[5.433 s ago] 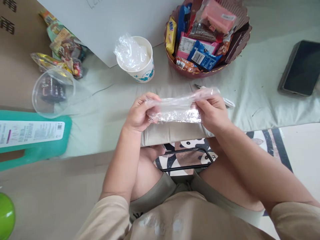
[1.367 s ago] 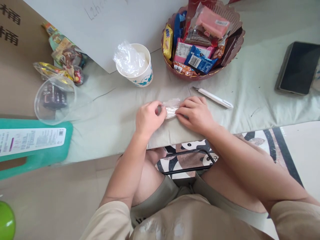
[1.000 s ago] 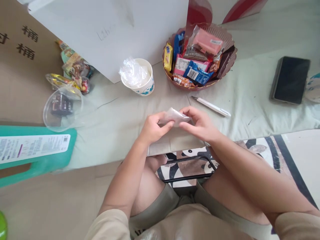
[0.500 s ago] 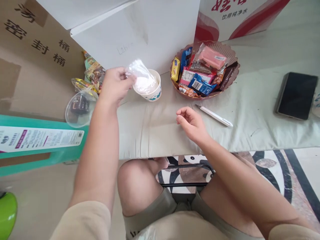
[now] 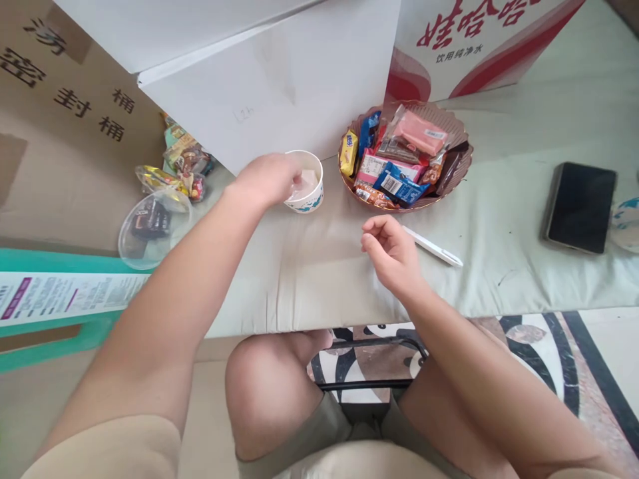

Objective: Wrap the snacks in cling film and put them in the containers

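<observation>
At far left a green stool [image 5: 60, 299] stands beside a clear plastic lid [image 5: 154, 229] and a heap of snack wrappers [image 5: 174, 166]. The left hand [image 5: 267, 178] reaches over the rim of the paper cup [image 5: 312, 196], fingers curled down into it; whether it grips the clear plastic inside I cannot tell. A white box [image 5: 269, 80] stands right behind the cup. On the pale surface [image 5: 309, 266], the right hand [image 5: 394, 256] hovers loosely curled and empty, just beside a white pen [image 5: 434, 247]. Behind sits a bowl of snacks [image 5: 456, 179]; a black phone [image 5: 579, 207] lies far right.
</observation>
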Available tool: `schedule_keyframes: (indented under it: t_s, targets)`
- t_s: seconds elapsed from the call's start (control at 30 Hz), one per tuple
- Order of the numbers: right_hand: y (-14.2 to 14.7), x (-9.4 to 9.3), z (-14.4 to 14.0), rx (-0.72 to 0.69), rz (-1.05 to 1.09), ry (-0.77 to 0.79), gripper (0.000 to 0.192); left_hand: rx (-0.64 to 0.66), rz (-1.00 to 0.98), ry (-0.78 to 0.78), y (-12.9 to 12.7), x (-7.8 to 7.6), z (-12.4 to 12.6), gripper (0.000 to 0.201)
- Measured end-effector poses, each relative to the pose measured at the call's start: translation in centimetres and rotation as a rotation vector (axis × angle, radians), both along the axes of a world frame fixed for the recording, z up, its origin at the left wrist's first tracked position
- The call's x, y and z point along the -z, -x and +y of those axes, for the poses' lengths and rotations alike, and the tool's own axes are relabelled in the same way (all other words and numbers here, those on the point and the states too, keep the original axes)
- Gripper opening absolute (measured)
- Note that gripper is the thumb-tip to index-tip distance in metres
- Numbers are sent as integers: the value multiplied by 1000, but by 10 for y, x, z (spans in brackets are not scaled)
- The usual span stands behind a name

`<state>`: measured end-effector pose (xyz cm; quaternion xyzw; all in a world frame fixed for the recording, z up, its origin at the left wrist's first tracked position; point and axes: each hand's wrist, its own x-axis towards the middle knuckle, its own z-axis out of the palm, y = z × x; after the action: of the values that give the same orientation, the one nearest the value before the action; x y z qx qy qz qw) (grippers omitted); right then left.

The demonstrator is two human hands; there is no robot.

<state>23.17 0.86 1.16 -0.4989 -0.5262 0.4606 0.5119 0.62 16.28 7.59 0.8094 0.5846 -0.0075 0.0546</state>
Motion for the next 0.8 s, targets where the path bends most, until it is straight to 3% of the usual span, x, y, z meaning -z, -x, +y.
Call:
schedule_keyframes:
  t_s: [0.1, 0.27, 0.4, 0.47, 0.53, 0.67, 0.8]
  targets:
    - [-7, 0, 3, 59, -43, -54, 8, 32, 225, 109, -13, 8, 11, 11]
    - [-13, -2, 6, 80, -92, -98, 7, 0, 316, 129, -28, 8, 16, 18]
    - [-24, -9, 7, 185, -238, -243, 7, -46, 191, 121, -23, -7, -4, 24]
    - [-33, -12, 9, 295, -420, -348, 9, -64, 73, 150, -16, -12, -19, 36]
    - [-43, -10, 10, 353, -636, -397, 15, -16, 53, 168, -10, -12, -33, 34]
    - [-56, 1, 19, 260, -919, -347, 18, 89, 142, 105, -6, -2, -45, 41]
    - [-63, 10, 33, 219, -994, -354, 14, 176, 98, 41, -12, 7, -41, 47]
